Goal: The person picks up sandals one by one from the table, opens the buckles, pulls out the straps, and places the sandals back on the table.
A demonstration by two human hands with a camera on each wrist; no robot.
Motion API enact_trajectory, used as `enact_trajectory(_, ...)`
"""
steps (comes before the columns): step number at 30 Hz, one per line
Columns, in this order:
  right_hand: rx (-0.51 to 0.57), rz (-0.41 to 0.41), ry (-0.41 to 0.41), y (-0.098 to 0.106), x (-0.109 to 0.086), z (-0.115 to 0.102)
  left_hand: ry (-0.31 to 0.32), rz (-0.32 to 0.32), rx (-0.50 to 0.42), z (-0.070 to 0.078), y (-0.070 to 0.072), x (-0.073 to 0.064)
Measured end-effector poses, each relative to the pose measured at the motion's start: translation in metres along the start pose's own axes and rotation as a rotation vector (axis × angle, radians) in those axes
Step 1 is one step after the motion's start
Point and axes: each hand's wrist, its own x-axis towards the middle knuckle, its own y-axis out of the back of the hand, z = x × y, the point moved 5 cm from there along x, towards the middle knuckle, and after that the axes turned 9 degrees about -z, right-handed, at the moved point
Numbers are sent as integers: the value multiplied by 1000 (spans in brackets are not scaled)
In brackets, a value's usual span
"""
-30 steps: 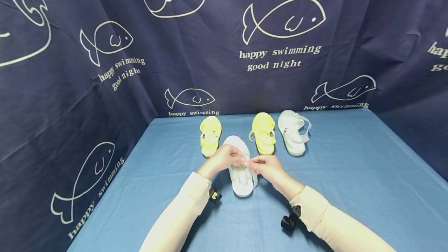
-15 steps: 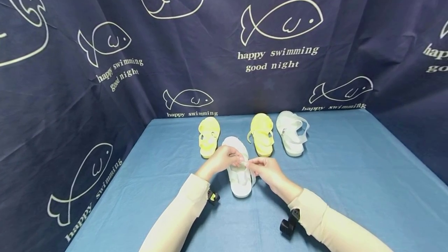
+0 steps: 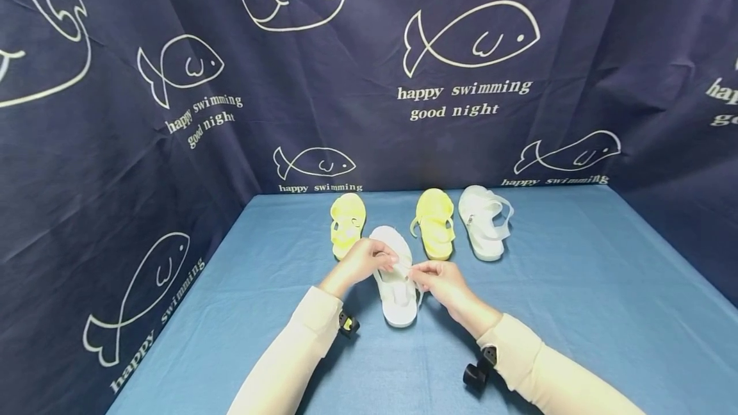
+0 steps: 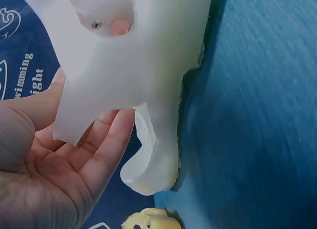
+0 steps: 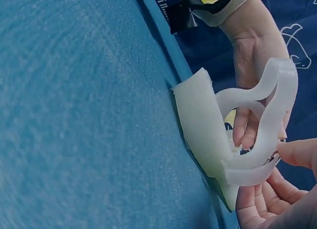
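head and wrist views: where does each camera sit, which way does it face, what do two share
Head: on the head, facing forward and down over the blue table toward the dark curtain; left hand, right hand and both sleeves show.
Left wrist: on that wrist, close on the held white sandal; left hand shows.
Right wrist: on that wrist, facing across the white sandal toward the left hand; right hand shows too.
Both wrist views share the white sandal and left hand.
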Motion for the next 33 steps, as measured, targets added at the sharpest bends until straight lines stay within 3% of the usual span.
enact_trajectory(12,-4,16,10,1,1,0,4,31,30,-2,3,-1)
enact_trajectory(21,2,17,3,0,0,1,-19,43,-27,-12,6,0)
enact_trajectory(33,33,18,-1,-1,1,2,32,88,-45,-16,6,-2)
